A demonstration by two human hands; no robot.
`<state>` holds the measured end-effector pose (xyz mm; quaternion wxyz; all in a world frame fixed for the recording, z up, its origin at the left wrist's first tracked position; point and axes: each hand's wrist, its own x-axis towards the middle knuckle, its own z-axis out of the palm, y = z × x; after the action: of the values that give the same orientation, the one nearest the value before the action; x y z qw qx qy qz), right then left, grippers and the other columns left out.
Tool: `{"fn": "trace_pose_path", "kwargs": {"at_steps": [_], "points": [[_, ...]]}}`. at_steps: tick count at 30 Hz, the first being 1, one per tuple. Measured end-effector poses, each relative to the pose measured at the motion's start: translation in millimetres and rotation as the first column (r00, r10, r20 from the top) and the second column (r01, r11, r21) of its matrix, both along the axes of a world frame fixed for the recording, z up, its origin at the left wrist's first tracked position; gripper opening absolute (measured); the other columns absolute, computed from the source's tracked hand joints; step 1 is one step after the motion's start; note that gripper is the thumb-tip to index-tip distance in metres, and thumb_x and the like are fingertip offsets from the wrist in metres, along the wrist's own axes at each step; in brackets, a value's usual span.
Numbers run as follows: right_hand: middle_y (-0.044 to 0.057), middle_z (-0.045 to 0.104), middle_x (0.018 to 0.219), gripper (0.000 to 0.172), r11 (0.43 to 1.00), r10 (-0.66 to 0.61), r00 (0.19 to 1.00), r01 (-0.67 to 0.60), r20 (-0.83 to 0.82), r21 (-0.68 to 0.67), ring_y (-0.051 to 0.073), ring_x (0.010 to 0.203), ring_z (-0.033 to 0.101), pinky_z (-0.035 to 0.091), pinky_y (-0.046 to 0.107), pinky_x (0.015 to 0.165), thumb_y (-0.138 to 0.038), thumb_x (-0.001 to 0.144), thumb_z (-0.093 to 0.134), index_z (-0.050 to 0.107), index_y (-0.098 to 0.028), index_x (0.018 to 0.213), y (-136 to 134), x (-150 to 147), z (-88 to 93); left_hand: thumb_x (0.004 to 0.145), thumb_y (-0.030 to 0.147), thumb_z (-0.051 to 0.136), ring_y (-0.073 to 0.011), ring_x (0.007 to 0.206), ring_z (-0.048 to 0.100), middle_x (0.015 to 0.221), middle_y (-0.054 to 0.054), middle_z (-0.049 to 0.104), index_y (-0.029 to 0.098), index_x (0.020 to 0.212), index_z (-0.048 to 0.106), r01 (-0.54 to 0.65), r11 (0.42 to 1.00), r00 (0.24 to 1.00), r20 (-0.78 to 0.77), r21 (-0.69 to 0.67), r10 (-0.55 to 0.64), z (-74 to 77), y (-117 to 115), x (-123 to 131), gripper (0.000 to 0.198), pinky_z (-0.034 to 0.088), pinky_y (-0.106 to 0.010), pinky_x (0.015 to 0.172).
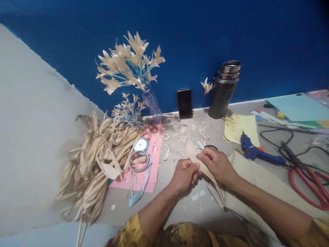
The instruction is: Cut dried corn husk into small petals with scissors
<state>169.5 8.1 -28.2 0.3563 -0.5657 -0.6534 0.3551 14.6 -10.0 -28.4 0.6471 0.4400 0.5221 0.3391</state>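
Between my hands is a pale strip of dried corn husk [191,150], its wide end pointing away from me and its tail hanging towards my lap. My left hand [185,174] pinches the strip at its left edge. My right hand [216,165] grips it from the right, thumb on top. Just beyond my right hand lie small scissors with a black handle loop [211,147], partly hidden. Husk scraps [183,130] are scattered past the strip. A bundle of dried corn husks [95,161] lies to the left.
Husk flowers [131,61] stand in a clear bottle [152,103] by the wall. A phone [184,104] and dark flask [223,94] stand there too. Ribbon and tape rolls [140,161] rest on pink paper [153,168]. A blue glue gun [260,151] and red-handled scissors [308,187] lie right.
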Motion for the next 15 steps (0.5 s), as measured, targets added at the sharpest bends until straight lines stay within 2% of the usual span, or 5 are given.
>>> {"fn": "trace_pose_path", "kwargs": {"at_steps": [4,8,12,15], "points": [[-0.003,0.053,0.062,0.030,0.999,0.032,0.999,-0.032,-0.006,-0.012,0.017,0.061,0.051,0.036,0.028,0.060,-0.042,0.088,0.053,0.050,-0.024,0.065,0.9,0.4,0.1,0.076,0.039,0.064,-0.0056,0.034,0.030,0.036,0.004,0.040,0.014,0.050,0.061,-0.001,1.000,1.000,-0.025,0.004,0.001,2.0,1.2,-4.6,0.036,0.020,-0.023,0.041],[-0.003,0.053,0.062,0.030,0.999,0.048,0.999,-0.048,-0.016,0.004,0.017,0.062,0.051,0.036,0.028,0.061,-0.041,0.090,0.051,0.047,-0.024,0.065,0.2,0.0,-0.1,0.078,0.045,0.063,-0.0063,0.032,0.030,0.035,0.003,0.039,0.015,0.049,0.059,0.029,1.000,0.999,0.033,-0.007,-0.029,2.0,2.3,-7.6,0.042,0.022,-0.024,0.040],[-0.003,0.052,0.060,0.031,0.996,0.084,0.996,-0.084,0.017,0.016,0.017,0.059,0.050,0.034,0.028,0.059,-0.043,0.089,0.051,0.047,-0.024,0.065,-1.5,-0.1,1.1,0.079,0.050,0.067,-0.0102,0.041,0.047,0.048,0.001,0.054,0.017,0.066,0.058,-0.117,0.990,0.987,0.119,0.077,0.107,5.6,5.8,-9.9,0.036,0.036,-0.023,0.044],[-0.003,0.054,0.060,0.029,0.992,0.119,0.993,-0.119,0.007,-0.029,0.016,0.058,0.051,0.035,0.028,0.057,-0.043,0.090,0.052,0.051,-0.024,0.068,-2.1,-0.3,4.9,0.080,0.044,0.066,-0.0098,0.042,0.047,0.048,0.002,0.054,0.017,0.067,0.058,-0.175,0.975,0.983,0.072,0.138,0.167,7.5,7.7,-9.6,0.031,0.037,-0.022,0.046]]}}
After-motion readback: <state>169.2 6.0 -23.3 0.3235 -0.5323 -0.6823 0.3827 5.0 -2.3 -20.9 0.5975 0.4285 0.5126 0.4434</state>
